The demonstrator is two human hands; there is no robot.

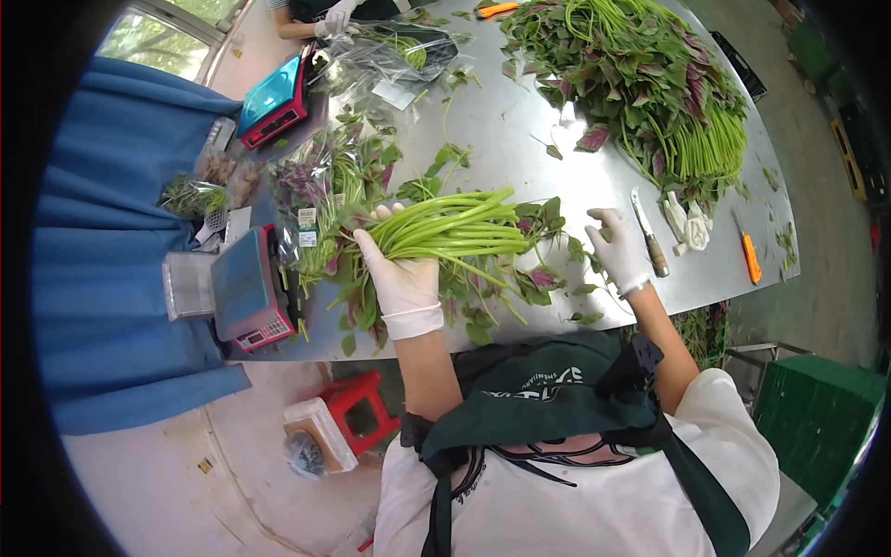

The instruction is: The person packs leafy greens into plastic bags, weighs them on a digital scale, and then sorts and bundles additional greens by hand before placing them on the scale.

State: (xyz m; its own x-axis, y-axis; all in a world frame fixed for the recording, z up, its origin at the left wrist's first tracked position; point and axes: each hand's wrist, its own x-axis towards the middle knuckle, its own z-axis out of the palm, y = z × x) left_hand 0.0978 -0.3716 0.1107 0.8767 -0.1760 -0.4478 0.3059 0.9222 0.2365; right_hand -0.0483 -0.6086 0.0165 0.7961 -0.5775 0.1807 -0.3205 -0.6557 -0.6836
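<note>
My left hand (405,278), in a white glove, is closed around a bunch of leafy greens (464,227) with long pale-green stems. The stem ends point right, and the red-and-green leaves hang down to the left, partly behind my hand. My right hand (616,249), also gloved, hovers over the table with its fingers apart and nothing in them. Just to its right lies a knife (655,252) with a wooden handle. Loose leaves (543,278) are scattered between the bunch and my right hand.
A large pile of the greens (640,84) covers the far right of the metal table (520,130). Bagged greens (320,200) and two scales (249,288) line the left side. White gloves (688,223) and an orange-handled knife (750,255) lie right. Another person's gloved hand (336,19) works opposite.
</note>
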